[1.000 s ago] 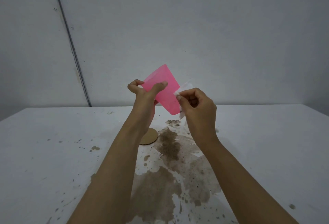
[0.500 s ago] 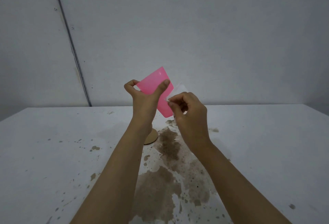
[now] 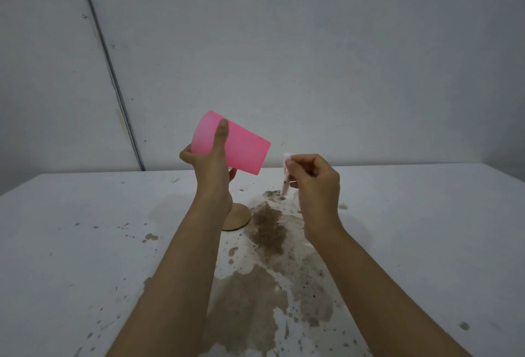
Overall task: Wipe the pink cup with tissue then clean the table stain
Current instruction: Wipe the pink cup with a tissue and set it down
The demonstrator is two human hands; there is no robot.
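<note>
A wide brown spill stain (image 3: 255, 294) is spreading over the near part of the white speckled table (image 3: 85, 243), reaching back to a round tan cardboard coaster (image 3: 237, 219). Above it, the right hand (image 3: 315, 180) is curling closed, pinching a crumpled white tissue (image 3: 285, 175). Just left, apart from the tissue, the left hand (image 3: 211, 163) is gripping the tilted pink plastic cup (image 3: 241, 148), thumb pressing on its side.

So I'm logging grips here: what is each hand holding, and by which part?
The left hand grips the pink cup around its side wall. The right hand pinches a crumpled tissue near its top.
</note>
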